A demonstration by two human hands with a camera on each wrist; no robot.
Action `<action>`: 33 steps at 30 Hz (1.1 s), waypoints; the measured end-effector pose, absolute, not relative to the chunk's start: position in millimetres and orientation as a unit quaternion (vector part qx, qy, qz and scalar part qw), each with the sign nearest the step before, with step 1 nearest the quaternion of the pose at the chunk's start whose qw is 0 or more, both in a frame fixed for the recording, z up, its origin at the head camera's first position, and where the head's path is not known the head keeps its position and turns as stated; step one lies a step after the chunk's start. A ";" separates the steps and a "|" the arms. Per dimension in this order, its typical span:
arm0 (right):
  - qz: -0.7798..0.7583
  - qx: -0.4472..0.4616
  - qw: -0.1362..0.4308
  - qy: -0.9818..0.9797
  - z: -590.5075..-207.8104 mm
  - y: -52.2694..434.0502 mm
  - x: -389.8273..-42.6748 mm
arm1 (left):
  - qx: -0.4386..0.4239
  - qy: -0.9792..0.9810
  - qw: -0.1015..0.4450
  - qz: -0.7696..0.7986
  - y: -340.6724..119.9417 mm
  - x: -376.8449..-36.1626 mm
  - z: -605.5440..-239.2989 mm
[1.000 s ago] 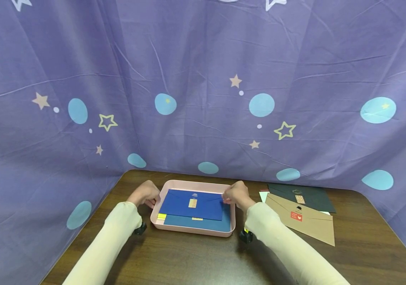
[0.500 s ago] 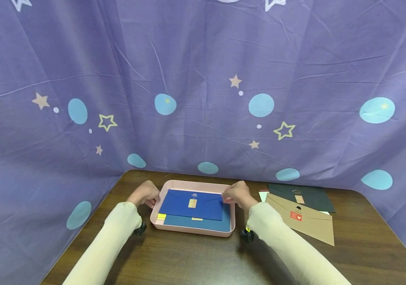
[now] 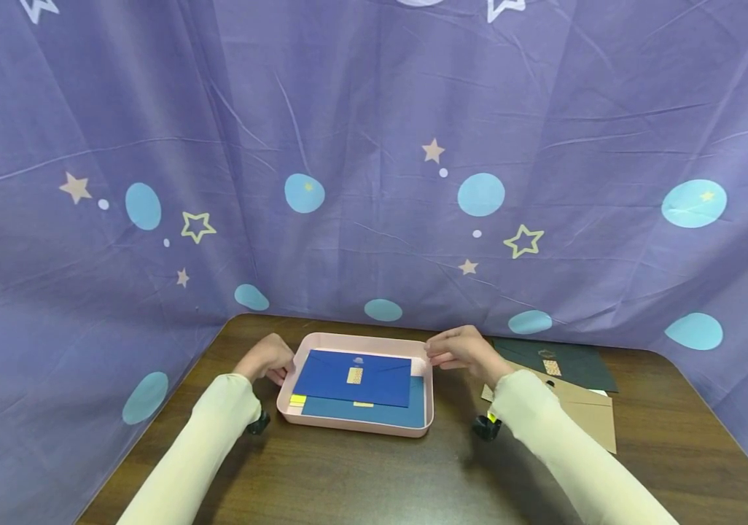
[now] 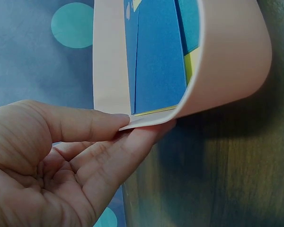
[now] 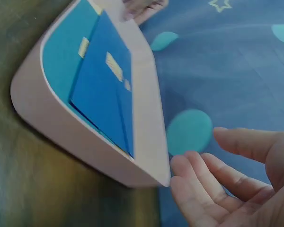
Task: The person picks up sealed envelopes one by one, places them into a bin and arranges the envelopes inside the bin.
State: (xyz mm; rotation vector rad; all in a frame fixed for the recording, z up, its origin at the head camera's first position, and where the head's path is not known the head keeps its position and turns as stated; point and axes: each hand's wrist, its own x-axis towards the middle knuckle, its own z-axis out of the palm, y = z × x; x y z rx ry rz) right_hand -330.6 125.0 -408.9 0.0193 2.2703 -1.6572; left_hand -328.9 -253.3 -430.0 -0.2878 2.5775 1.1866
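Note:
A pink tray [image 3: 354, 423] holds a dark blue envelope [image 3: 328, 379] lying over a teal envelope [image 3: 380, 415], with a yellow piece [image 3: 297, 399] peeking out at the left. My left hand [image 3: 269, 359] pinches the tray's left wall between thumb and fingers, as the left wrist view shows. Beside the tray's right back corner is my right hand [image 3: 462, 348], its thumb apart from its fingers and nothing between them. In the right wrist view the fingertips [image 5: 182, 165] are close to the tray's corner; whether they touch it I cannot tell.
To the right lie a kraft envelope [image 3: 587, 419] and a dark green envelope [image 3: 571, 357], overlapping, the kraft one partly behind the right forearm. A wooden table [image 3: 348, 481] carries everything. A purple curtain [image 3: 374, 109] hangs behind its back edge.
My right hand has let go at the tray's right side, opened its fingers and moved right. The blue envelope's right corner is now uncovered. My left hand and the tray have stayed in place.

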 end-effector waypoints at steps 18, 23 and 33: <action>-0.436 -0.073 0.121 0.889 -401.3 258.9 -317.6 | -0.101 0.895 0.141 0.410 -252.8 -328.0 -430.1; -0.379 -0.099 0.104 0.914 -403.0 286.6 -319.3 | -0.101 0.897 0.141 0.407 -252.0 -326.9 -429.7; -0.287 -0.119 0.126 0.942 -394.9 319.2 -322.1 | -0.102 0.899 0.139 0.402 -252.3 -325.9 -428.1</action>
